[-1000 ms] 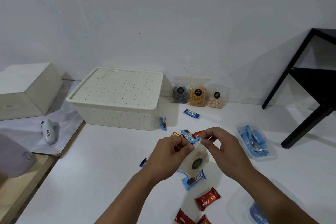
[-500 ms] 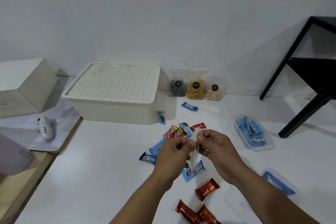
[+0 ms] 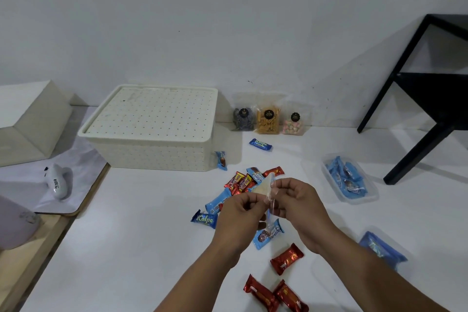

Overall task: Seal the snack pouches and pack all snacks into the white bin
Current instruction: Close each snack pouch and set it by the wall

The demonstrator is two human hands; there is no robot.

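My left hand (image 3: 239,213) and my right hand (image 3: 300,206) pinch a clear snack pouch (image 3: 266,188) between them, held edge-on above the table. Beneath the hands lies a heap of wrapped snacks (image 3: 243,181), red and blue. Three sealed pouches (image 3: 268,120) stand against the wall. The white bin (image 3: 152,149), lid on, sits at the back left. Red wrapped bars (image 3: 286,258) lie near the front.
A clear tray (image 3: 364,196) of blue snacks sits to the right, and another blue-filled container (image 3: 382,251) is at the lower right. A black stand (image 3: 430,109) rises at the far right. A white handheld device (image 3: 59,182) lies on a mat at the left, beside a cream box (image 3: 30,121).
The pouch has turned from face-on, label toward me, to edge-on between both hands. My view has tilted down a little, showing more red bars at the front.
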